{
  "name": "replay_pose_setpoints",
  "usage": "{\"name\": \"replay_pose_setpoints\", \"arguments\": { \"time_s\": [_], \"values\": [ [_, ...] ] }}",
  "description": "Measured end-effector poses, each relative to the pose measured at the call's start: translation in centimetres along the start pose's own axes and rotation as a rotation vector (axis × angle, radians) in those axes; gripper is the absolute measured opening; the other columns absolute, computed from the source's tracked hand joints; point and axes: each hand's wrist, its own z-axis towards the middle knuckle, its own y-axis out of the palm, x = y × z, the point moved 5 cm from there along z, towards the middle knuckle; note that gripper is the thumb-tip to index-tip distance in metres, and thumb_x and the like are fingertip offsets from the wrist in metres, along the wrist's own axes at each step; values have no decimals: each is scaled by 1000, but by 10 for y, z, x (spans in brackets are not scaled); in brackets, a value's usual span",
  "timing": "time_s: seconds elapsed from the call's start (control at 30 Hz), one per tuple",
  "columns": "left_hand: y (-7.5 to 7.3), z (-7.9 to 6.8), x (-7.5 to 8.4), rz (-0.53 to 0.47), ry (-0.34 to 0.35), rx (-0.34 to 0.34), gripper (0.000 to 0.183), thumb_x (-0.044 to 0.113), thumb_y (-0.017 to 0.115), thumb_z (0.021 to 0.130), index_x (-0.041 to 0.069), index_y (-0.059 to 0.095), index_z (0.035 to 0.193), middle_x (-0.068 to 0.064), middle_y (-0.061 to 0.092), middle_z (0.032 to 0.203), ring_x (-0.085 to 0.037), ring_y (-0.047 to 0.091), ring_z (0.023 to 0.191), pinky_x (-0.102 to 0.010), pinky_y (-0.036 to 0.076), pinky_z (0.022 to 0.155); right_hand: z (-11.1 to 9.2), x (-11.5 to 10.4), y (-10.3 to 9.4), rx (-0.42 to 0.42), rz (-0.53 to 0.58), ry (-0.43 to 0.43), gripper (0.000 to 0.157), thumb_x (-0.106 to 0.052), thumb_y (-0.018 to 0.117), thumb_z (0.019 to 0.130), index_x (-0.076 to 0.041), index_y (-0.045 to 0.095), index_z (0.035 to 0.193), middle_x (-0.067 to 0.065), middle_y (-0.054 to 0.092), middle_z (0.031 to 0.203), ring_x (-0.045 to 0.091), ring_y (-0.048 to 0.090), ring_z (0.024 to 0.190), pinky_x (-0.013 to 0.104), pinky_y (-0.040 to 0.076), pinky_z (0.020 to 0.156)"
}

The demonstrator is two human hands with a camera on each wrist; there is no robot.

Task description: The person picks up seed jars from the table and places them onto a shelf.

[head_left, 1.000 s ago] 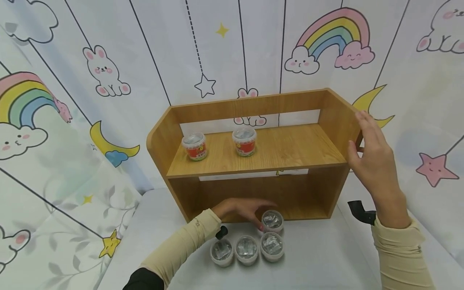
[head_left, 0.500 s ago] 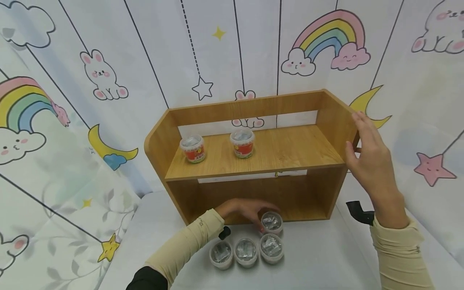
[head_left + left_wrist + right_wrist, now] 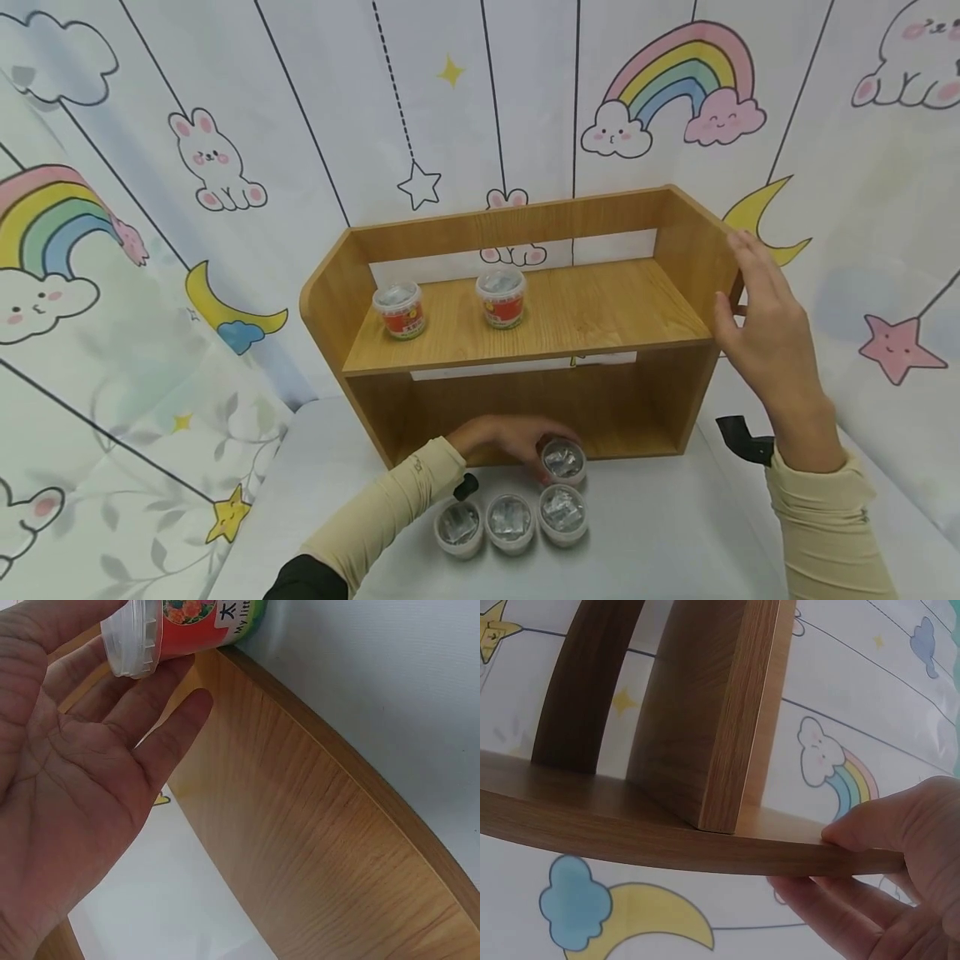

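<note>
A two-level wooden shelf [image 3: 480,212] stands on the white table. My left hand [image 3: 504,437] grips a small clear-lidded plastic tub [image 3: 564,461] at the front edge of the lower level, thumb and fingers around it. The left wrist view shows the tub's red and green label [image 3: 187,630]; part of the tub is cut off there. My right hand [image 3: 776,350] holds the shelf's right side panel [image 3: 802,859], its thumb on the inner face and its fingers on the outer face.
Two similar tubs with red labels, one at the left [image 3: 400,310] and one near the middle [image 3: 501,297], stand on the upper level. Three more tubs [image 3: 511,523] sit in a row on the table [image 3: 660,542] before the shelf. A cartoon-printed cloth [image 3: 450,108] hangs behind.
</note>
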Motion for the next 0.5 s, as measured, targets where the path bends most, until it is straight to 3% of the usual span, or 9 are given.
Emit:
{"name": "replay_pose_setpoints", "arguments": {
  "time_s": [0.5],
  "values": [
    [-10, -13, 8, -38, -6, 62, 68, 15, 83, 81, 9, 51, 140, 7, 57, 127, -2, 50, 115, -20, 43, 96, 0, -1, 0, 4, 4, -12, 77, 12, 67, 84, -11, 38, 152, 10, 36, 155, 37, 44, 134, 64, 51, 70]
  ]
}}
